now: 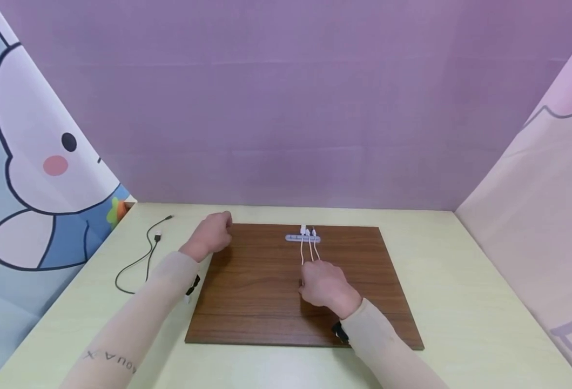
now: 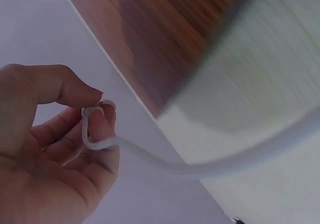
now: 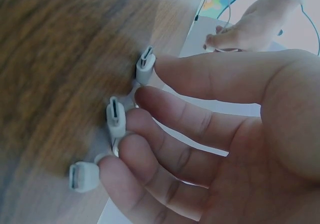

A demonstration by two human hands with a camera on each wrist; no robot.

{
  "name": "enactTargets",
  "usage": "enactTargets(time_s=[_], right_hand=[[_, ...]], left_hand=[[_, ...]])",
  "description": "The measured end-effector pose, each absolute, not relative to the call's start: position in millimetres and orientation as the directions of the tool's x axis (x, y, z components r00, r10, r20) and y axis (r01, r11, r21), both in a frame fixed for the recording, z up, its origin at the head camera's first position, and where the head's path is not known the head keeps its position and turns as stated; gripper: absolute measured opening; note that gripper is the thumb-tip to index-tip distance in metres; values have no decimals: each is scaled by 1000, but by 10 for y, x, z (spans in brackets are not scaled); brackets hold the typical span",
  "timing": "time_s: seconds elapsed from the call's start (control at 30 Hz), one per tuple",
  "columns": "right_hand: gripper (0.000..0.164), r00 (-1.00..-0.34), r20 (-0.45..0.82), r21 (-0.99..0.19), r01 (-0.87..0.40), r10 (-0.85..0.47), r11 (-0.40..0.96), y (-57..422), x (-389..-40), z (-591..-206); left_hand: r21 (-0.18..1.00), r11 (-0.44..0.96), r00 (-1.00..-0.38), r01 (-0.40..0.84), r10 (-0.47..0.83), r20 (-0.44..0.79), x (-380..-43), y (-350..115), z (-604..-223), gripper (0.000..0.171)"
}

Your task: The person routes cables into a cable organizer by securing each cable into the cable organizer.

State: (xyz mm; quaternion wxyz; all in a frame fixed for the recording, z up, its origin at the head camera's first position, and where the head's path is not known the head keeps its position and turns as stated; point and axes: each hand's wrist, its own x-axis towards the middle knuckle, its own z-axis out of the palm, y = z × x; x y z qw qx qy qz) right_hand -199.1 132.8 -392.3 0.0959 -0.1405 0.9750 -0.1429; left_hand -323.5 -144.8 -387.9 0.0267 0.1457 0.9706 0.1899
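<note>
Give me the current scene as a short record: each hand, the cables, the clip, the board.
Left hand: the left hand pinches a thin white cable near the board's far left corner
Right hand: the right hand holds the ends of three white cables, their connectors side by side
Clip: pale blue cable clip near the board's far edge; the three white cables run to it
Board: brown wooden board, flat on the table
Other: black cable left of the board
</note>
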Motion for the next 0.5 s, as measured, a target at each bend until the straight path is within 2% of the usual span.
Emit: enactTargets(time_s=[0.27, 0.5], right_hand=[[21, -940, -161, -334, -234, -300, 913, 1332, -2025, -3957], [28, -946, -132, -350, -235, -296, 907, 1338, -2042, -3967]], left_hand=[[411, 840, -930, 355, 363, 61, -3137, -1194, -3818, 25], [405, 812, -899, 420, 433, 65, -3088, -901, -3727, 25]])
